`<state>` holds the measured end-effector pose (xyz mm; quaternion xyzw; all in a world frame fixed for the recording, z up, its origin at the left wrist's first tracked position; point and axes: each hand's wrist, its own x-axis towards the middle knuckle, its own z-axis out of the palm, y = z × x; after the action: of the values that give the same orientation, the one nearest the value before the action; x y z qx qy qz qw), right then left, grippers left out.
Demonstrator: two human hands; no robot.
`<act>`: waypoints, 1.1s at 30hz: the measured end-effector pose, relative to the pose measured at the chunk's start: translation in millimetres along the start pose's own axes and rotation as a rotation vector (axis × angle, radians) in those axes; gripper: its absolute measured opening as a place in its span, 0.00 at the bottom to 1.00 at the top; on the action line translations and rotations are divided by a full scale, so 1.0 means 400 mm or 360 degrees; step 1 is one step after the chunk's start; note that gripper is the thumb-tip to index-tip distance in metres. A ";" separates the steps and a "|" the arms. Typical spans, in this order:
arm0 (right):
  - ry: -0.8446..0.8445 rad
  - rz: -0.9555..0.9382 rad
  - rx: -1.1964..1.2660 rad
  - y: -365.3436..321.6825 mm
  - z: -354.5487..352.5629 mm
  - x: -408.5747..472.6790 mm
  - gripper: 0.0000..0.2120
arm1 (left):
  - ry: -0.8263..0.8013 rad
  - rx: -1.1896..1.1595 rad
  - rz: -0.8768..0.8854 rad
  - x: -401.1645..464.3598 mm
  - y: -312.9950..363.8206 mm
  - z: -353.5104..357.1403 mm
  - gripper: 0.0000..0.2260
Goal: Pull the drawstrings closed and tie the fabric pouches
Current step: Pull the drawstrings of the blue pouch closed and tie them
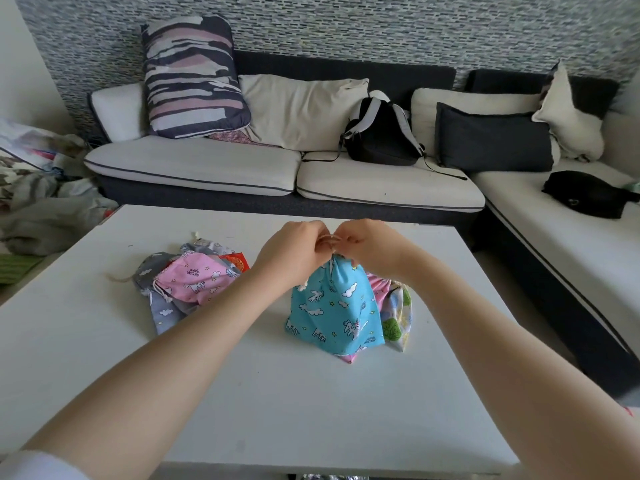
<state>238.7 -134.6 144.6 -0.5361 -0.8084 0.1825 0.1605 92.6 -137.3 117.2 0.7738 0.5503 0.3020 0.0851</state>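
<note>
A blue unicorn-print pouch point(337, 311) stands upright on the white table point(242, 393), its mouth gathered at the top. My left hand point(294, 251) and my right hand point(363, 247) meet just above that gathered mouth, both pinching the white drawstring point(329, 239) between fingertips. A loose cord end hangs at the pouch's left side. Behind it to the right lie a pink pouch and a white tree-print pouch point(398, 317). To the left lies a pile with a pink unicorn pouch point(197, 278) on grey cloud-print pouches point(162, 311).
A red item point(239, 263) peeks from behind the left pile. Beyond the table stands a sofa point(242, 168) with cushions, a black backpack point(381, 136) and a small black bag point(588, 194). Crumpled laundry point(41, 202) lies on the floor at left.
</note>
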 end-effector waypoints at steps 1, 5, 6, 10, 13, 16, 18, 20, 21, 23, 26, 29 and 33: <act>-0.0075 0.0081 0.0375 -0.002 -0.003 -0.004 0.07 | 0.0029 -0.0035 0.0029 0.000 0.002 -0.002 0.07; -0.0311 0.0248 0.1762 0.017 -0.004 -0.019 0.08 | 0.0142 -0.0193 0.0094 0.006 0.016 -0.010 0.05; -0.0337 0.0248 0.1936 0.023 0.001 -0.021 0.09 | 0.0200 -0.0194 0.0104 0.007 0.019 -0.011 0.07; -0.0288 0.0286 0.2215 0.044 0.018 -0.017 0.11 | 0.0589 -0.0049 0.0364 -0.002 0.027 -0.016 0.10; -0.0254 0.0347 0.2166 0.053 0.020 -0.013 0.11 | 0.0418 -0.0097 0.0440 -0.013 0.031 -0.016 0.09; -0.0266 0.0363 0.2036 0.054 0.019 -0.011 0.10 | 0.0299 -0.0052 0.0361 -0.013 0.023 -0.009 0.10; -0.0278 0.0365 0.2022 0.054 0.016 -0.010 0.11 | 0.0306 0.0000 0.0356 -0.006 0.019 -0.015 0.09; -0.0265 0.0366 0.2023 0.056 0.011 -0.011 0.13 | 0.0245 -0.0009 0.0378 0.002 0.018 -0.023 0.09; -0.0258 0.0366 0.2014 0.057 0.009 -0.011 0.14 | 0.0207 -0.0006 0.0400 0.006 0.016 -0.027 0.09; -0.0262 0.0369 0.1989 0.060 0.005 -0.013 0.14 | 0.0170 0.0056 0.0451 0.009 0.016 -0.032 0.09; -0.0273 0.0377 0.1924 0.064 0.002 -0.013 0.10 | 0.0162 0.0210 0.0483 0.010 0.015 -0.035 0.11; -0.0284 0.0378 0.1883 0.064 -0.003 -0.016 0.10 | 0.0019 0.0213 0.0402 0.013 0.018 -0.036 0.13; -0.0249 0.0413 0.1704 0.062 -0.009 -0.025 0.10 | -0.0532 0.0324 0.0038 0.027 0.009 -0.037 0.19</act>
<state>264.0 -134.5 135.7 -0.4596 -0.5398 0.6253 0.3261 89.4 -131.9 134.7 0.8243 0.5469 0.1131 0.0930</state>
